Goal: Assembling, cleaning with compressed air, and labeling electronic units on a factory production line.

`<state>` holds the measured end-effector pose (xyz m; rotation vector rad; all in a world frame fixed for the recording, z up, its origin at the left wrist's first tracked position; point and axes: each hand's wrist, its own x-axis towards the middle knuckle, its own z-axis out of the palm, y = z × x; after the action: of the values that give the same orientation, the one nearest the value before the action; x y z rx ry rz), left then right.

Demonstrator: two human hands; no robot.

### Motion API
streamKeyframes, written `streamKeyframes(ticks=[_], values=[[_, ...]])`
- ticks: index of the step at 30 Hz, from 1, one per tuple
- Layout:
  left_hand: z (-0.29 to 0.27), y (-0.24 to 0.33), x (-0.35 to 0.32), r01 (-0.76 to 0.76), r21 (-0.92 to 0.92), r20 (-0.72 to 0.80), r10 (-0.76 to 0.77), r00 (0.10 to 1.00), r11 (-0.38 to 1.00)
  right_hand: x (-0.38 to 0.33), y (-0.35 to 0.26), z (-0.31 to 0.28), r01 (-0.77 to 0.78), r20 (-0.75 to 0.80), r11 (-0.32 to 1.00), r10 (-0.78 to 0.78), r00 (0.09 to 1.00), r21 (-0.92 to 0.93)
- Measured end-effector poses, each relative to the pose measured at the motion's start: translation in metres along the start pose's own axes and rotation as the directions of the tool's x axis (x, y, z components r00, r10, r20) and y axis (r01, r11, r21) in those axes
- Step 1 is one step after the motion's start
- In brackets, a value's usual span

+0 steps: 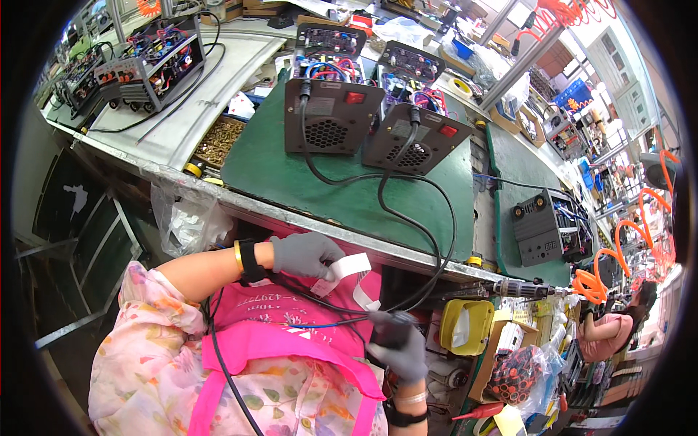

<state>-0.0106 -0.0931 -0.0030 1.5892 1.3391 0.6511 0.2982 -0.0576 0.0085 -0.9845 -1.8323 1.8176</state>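
My left hand (pixel 304 256), in a grey glove, pinches a curling strip of white labels (pixel 350 266) in front of my pink apron (pixel 291 345). My gloved right hand (pixel 401 356), lower and to the right, is smeared by motion. Its fingers close round a dark object (pixel 391 328) whose kind I cannot make out. Black power cables (pixel 436 247) loop off the table edge near both hands. They run from two open-topped grey machines (pixel 331 120) (pixel 411 138), which stand on the green mat (pixel 254 163) with red switches and wiring showing.
Another dark machine (pixel 536 231) sits on a mat at the right. An electric screwdriver (pixel 520 289) lies along the table edge, near a coiled orange hose (pixel 590 285). A yellow bin (pixel 465 327) is below. Screws fill a tray (pixel 218 142) at the left. A co-worker (pixel 607 334) sits far right.
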Motion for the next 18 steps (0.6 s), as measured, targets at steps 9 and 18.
streamKeyframes(ticks=[9, 18], values=[[0.001, -0.042, -0.04, -0.003, -0.177, 0.507, 0.094, 0.857, 0.984, 0.063, 0.033, 0.015, 0.536, 0.431, 0.607, -0.326, 0.841, -0.587], [0.035, -0.057, -0.012, 0.281, 0.269, 0.249, -0.348, 0.904, 0.921, 0.053, 0.008, 0.05, 0.072, 0.562, 0.967, 0.081, 0.823, -0.245]])
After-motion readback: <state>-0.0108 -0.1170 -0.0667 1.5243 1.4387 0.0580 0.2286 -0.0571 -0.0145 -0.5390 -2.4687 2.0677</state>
